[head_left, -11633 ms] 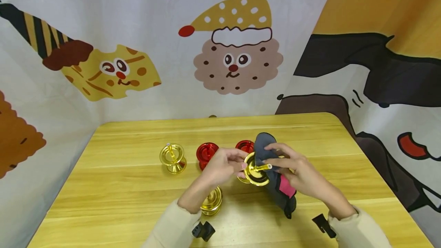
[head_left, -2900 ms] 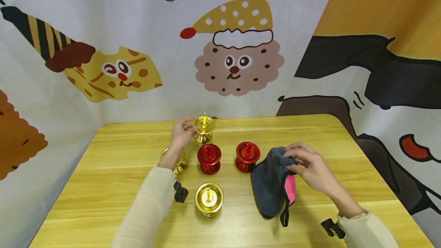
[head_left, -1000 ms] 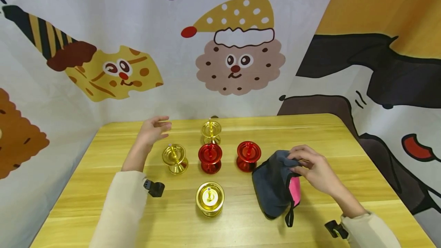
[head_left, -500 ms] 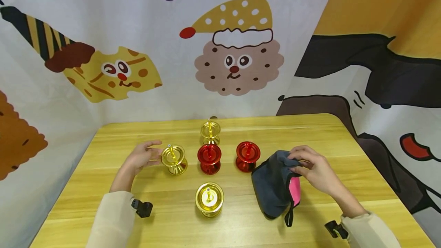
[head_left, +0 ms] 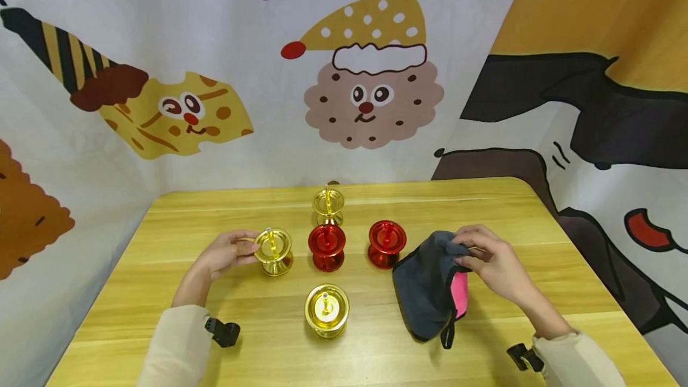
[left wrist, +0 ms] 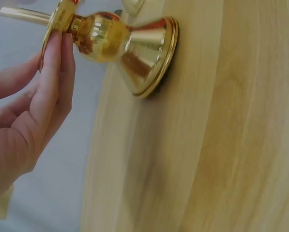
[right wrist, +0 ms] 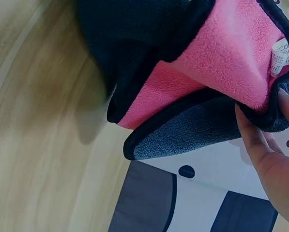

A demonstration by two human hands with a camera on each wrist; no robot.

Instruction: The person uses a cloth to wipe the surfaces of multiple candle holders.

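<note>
My left hand (head_left: pixel 228 254) pinches the dish rim of a gold candle holder (head_left: pixel 276 266), which has a thin upright stem in its dish and a flared foot. In the left wrist view, thumb and fingers (left wrist: pixel 50 72) are on the rim of this gold candle holder (left wrist: pixel 103 36); its foot is at the table surface, and I cannot tell whether it touches. With my right hand (head_left: pixel 494 258) I pinch the top of a dark grey cloth (head_left: pixel 421 291) with pink lining. The right wrist view shows the cloth's pink side (right wrist: pixel 226 53) and its black edging beside the fingers.
Two red candle holders (head_left: pixel 327 246) (head_left: pixel 387 243) stand right of the held one. Another gold candle holder (head_left: pixel 328 202) is behind them, and one more gold candle holder (head_left: pixel 326 309) is in front. All are on the wooden table (head_left: pixel 188 214), before a printed curtain (head_left: pixel 279 106).
My left hand let go of the rear gold candle holder, came left and forward, and took the left gold one by its rim. The right hand still holds the cloth, nearly unmoved.
</note>
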